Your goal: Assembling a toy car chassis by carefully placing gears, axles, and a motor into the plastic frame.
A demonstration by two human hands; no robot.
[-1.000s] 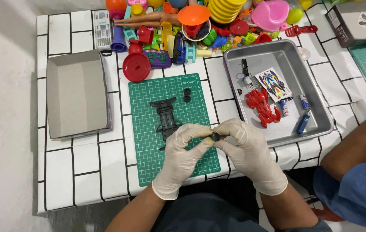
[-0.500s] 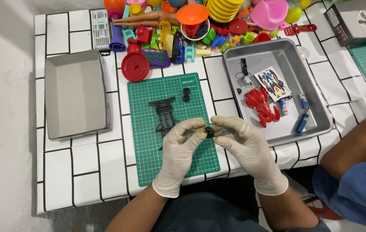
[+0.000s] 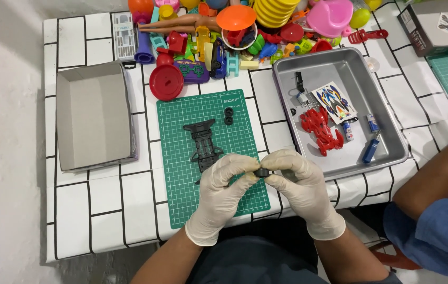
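Head view, looking down. Left hand (image 3: 223, 192) and right hand (image 3: 301, 186), both in pale gloves, meet fingertip to fingertip, pinched together on a small black wheel (image 3: 262, 172) held between them over the near right corner of the green cutting mat (image 3: 182, 173). Black chassis (image 3: 204, 144) lies on the mat just beyond the hands, long axis running away from the person, nearer the left hand. Two spare tyres (image 3: 228, 115) sit farther back. Metal tray (image 3: 392, 142) stands to the right.

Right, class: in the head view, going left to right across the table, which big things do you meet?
Grey tray → red round lid → green cutting mat with the black chassis → metal tray → blue-sleeved arm of another person.
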